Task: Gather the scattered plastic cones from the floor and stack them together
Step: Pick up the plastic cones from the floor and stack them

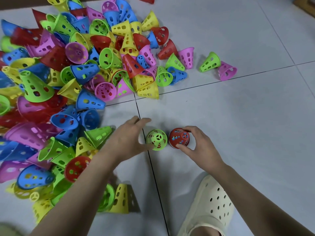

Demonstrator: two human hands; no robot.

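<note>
In the head view, a large heap of coloured cones [71,79] fills the upper left and left of the frame on the grey tiled floor [238,125]. Just below centre, a green cone [157,139] and a red cone [179,137] stand upright, side by side. The left hand [127,138] has spread fingers, its thumb touching the green cone's base. The right hand [198,143] grips the red cone between thumb and curled fingers. A cream clog [209,205] sits at lower right.
</note>
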